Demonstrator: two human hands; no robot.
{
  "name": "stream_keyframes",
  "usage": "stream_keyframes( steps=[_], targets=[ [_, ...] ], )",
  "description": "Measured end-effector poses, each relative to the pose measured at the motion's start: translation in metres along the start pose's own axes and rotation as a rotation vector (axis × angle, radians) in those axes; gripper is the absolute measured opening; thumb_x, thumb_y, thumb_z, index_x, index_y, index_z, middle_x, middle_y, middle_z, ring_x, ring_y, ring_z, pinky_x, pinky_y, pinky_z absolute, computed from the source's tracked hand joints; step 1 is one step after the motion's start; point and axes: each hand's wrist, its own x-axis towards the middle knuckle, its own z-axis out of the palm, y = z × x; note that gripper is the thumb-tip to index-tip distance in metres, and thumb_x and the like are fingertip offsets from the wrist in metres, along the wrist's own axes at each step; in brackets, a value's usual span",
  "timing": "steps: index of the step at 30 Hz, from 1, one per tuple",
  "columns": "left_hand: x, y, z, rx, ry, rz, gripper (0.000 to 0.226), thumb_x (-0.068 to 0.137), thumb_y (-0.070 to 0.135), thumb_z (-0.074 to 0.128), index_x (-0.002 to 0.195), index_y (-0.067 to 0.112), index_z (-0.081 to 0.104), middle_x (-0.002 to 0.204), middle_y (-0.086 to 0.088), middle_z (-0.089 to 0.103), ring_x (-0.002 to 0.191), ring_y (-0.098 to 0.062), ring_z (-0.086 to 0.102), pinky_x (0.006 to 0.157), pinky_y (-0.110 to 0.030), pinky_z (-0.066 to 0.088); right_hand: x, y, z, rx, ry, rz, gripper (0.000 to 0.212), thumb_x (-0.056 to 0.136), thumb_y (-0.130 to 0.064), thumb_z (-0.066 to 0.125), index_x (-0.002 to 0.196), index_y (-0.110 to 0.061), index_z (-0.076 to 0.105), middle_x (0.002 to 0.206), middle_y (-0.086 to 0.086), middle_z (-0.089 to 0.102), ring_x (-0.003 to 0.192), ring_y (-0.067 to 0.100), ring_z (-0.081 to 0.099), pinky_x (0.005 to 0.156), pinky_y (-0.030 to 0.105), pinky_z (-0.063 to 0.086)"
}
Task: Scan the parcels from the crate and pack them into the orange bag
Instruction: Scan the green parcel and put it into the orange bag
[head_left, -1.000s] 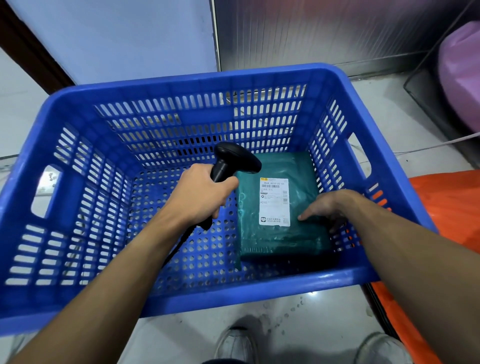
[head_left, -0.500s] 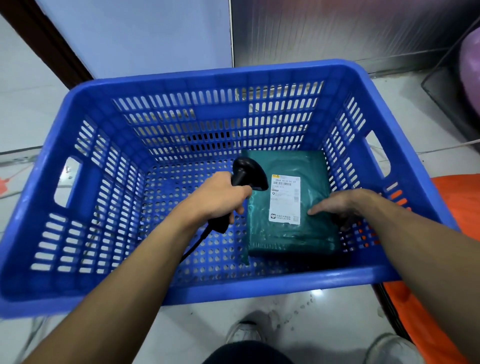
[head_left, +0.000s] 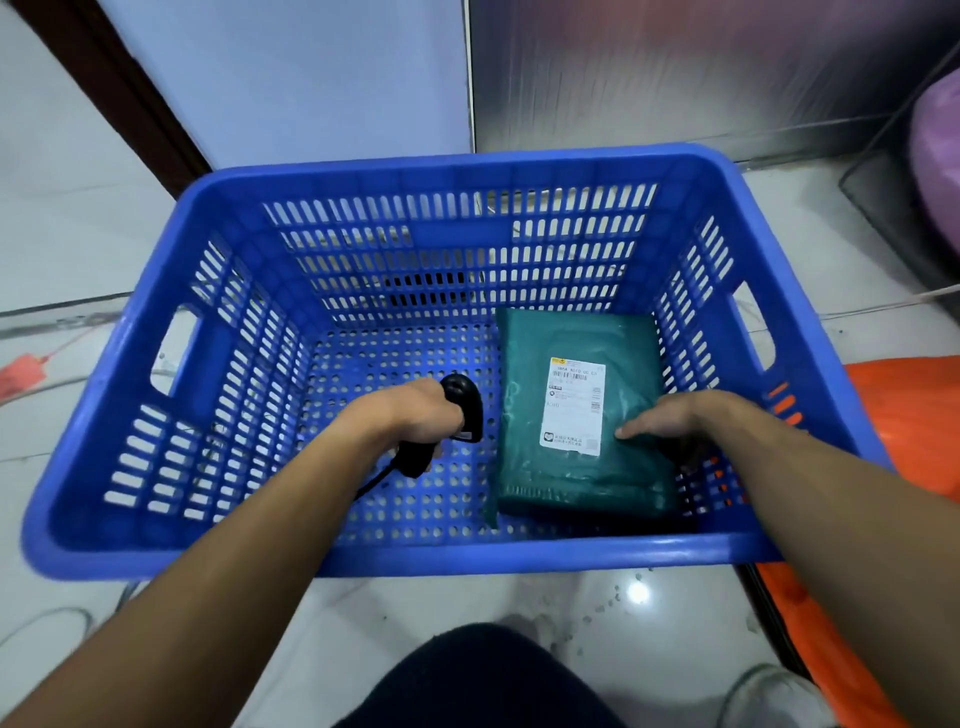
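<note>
The green parcel (head_left: 576, 457) lies flat in the right half of the crate (head_left: 467, 162), long side running from near wall to far wall. The right hand (head_left: 675, 421) rests on it, fingers (head_left: 631, 430) flat, so it is nearer. The left hand (head_left: 415, 415) grips the scanner (head_left: 462, 397) just left of the parcel. The orange bag (head_left: 904, 410) waits outside the crate's right wall.

Perforated plastic crate (head_left: 415, 556), glossy green plastic parcel (head_left: 587, 483), paper label (head_left: 571, 410)

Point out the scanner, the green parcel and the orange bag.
scanner (head_left: 465, 395): head view, on its black head.
green parcel (head_left: 524, 379): head view, on bare wrap near its left edge.
orange bag (head_left: 904, 410): head view, on its upper fold.
</note>
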Motion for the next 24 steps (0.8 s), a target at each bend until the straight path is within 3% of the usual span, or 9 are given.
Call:
stream_keyframes(
  steps=[3, 7, 9, 11, 14, 17, 21, 24],
  targets=[
    [-0.002, 0.000, 0.004, 0.080, -0.010, -0.015, 0.016, 0.105, 0.013, 0.049, 0.094, 0.004, 0.056, 0.096, -0.021, 0.068, 0.066, -0.029, 0.063, 0.059, -0.038, 0.055, -0.006, -0.006, -0.002, -0.047, -0.008, -0.042, 0.067, 0.093, -0.042, 0.073, 0.140, -0.001, 0.049, 0.122, 0.019, 0.060, 0.090, 0.033, 0.065, 0.070, 0.038, 0.056],
    [0.003, -0.001, 0.013, 0.168, -0.035, -0.040, 0.021, 0.101, 0.008, 0.044, 0.090, -0.002, 0.058, 0.063, -0.016, 0.064, 0.048, -0.025, 0.058, 0.051, -0.034, 0.051, -0.007, -0.003, -0.004, -0.094, 0.009, -0.060, 0.072, 0.093, -0.044, 0.073, 0.146, -0.003, 0.046, 0.136, 0.020, 0.057, 0.107, 0.037, 0.064, 0.087, 0.042, 0.057],
    [0.002, 0.000, 0.014, 0.233, -0.044, -0.046, 0.019, 0.102, 0.006, 0.042, 0.101, 0.000, 0.060, 0.058, -0.012, 0.060, 0.043, -0.022, 0.054, 0.047, -0.032, 0.046, -0.006, -0.004, -0.003, -0.118, 0.018, -0.067, 0.067, 0.092, -0.044, 0.074, 0.140, -0.004, 0.049, 0.131, 0.019, 0.059, 0.106, 0.037, 0.065, 0.086, 0.041, 0.058],
    [0.003, 0.001, 0.015, 0.251, -0.052, -0.057, 0.023, 0.104, 0.006, 0.042, 0.118, -0.002, 0.059, 0.065, -0.015, 0.061, 0.047, -0.024, 0.055, 0.048, -0.035, 0.047, -0.007, -0.004, -0.003, -0.124, 0.027, -0.065, 0.056, 0.092, -0.044, 0.073, 0.128, -0.006, 0.052, 0.124, 0.019, 0.061, 0.100, 0.036, 0.066, 0.078, 0.039, 0.058],
    [0.008, -0.004, 0.017, 0.280, -0.066, -0.096, 0.024, 0.106, 0.009, 0.044, 0.098, -0.004, 0.062, 0.076, -0.020, 0.068, 0.061, -0.030, 0.065, 0.069, -0.044, 0.063, -0.009, -0.004, -0.005, -0.139, 0.034, -0.045, 0.053, 0.092, -0.046, 0.073, 0.121, -0.008, 0.050, 0.113, 0.016, 0.061, 0.092, 0.032, 0.066, 0.069, 0.035, 0.056],
    [0.016, -0.014, 0.017, 0.333, -0.123, -0.136, 0.027, 0.104, 0.011, 0.050, 0.089, -0.006, 0.065, 0.090, -0.025, 0.075, 0.073, -0.036, 0.070, 0.087, -0.052, 0.062, -0.007, -0.003, -0.006, -0.151, 0.042, -0.047, 0.060, 0.092, -0.046, 0.074, 0.131, -0.006, 0.052, 0.114, 0.016, 0.060, 0.087, 0.030, 0.065, 0.063, 0.032, 0.054],
    [0.024, -0.024, 0.015, 0.323, -0.179, -0.174, 0.027, 0.105, 0.021, 0.055, 0.111, -0.003, 0.065, 0.102, -0.022, 0.076, 0.088, -0.036, 0.074, 0.092, -0.051, 0.061, -0.010, -0.003, -0.005, -0.119, 0.024, -0.049, 0.057, 0.093, -0.043, 0.073, 0.130, -0.007, 0.050, 0.121, 0.018, 0.060, 0.092, 0.032, 0.065, 0.069, 0.036, 0.057],
    [0.024, -0.021, 0.008, 0.255, -0.159, -0.187, 0.031, 0.105, 0.030, 0.058, 0.122, 0.004, 0.057, 0.127, -0.018, 0.067, 0.103, -0.036, 0.071, 0.096, -0.049, 0.059, -0.017, -0.005, -0.005, -0.107, 0.021, -0.057, 0.051, 0.095, -0.041, 0.071, 0.128, -0.007, 0.050, 0.119, 0.017, 0.059, 0.088, 0.030, 0.064, 0.068, 0.036, 0.056]
  ],
)
